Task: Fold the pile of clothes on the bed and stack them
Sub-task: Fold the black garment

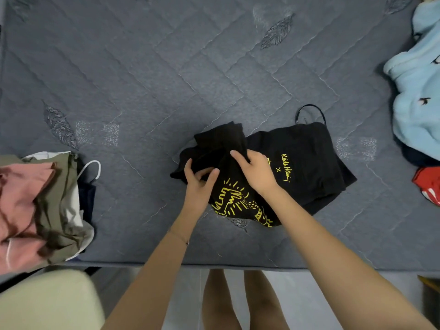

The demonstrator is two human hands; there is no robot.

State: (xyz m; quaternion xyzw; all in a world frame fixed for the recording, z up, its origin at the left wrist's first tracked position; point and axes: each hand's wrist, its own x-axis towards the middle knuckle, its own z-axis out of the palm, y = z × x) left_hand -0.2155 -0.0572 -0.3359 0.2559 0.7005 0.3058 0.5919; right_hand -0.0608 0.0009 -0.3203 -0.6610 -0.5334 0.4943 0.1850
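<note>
A black T-shirt with yellow drawings and yellow lettering lies crumpled on the grey quilted mattress, near its front edge. My left hand grips a bunched fold of the shirt's left part, thumb and fingers curled round the cloth. My right hand lies just to the right, its fingers pinching the same black fold from above. A pile of unfolded clothes in pink, olive and white sits at the mattress's left front corner.
A light blue fleecy garment lies at the right edge, with dark cloth and a red and white item below it. A cream cushion sits at bottom left. My legs stand on pale floor below the mattress edge.
</note>
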